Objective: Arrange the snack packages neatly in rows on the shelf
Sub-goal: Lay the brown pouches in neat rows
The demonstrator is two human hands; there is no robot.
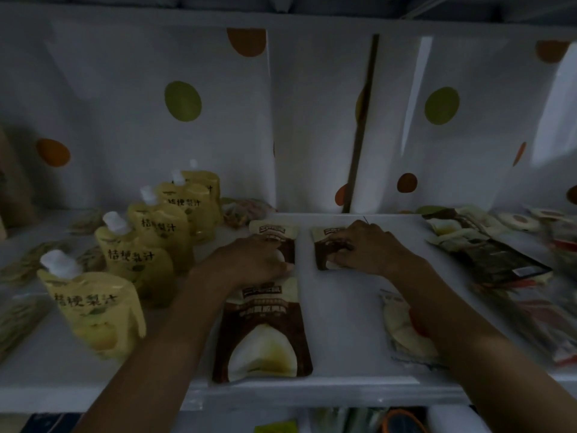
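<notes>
Three brown-and-cream snack pouches lie flat on the white shelf (340,295). My left hand (249,260) rests on the far-left pouch (274,232), fingers laid over its lower half. My right hand (371,248) holds a second pouch (327,242) just to the right, fingers curled over its right edge. A third, larger-looking pouch (262,332) lies nearer me, in line behind the left one. A pale clear packet (402,326) lies under my right forearm.
A row of several yellow spouted drink pouches (131,251) stands on the left. Green flat packets (28,264) lie further left. Dark and mixed snack packs (493,254) are piled on the right. A dotted white back wall (187,120) closes the shelf.
</notes>
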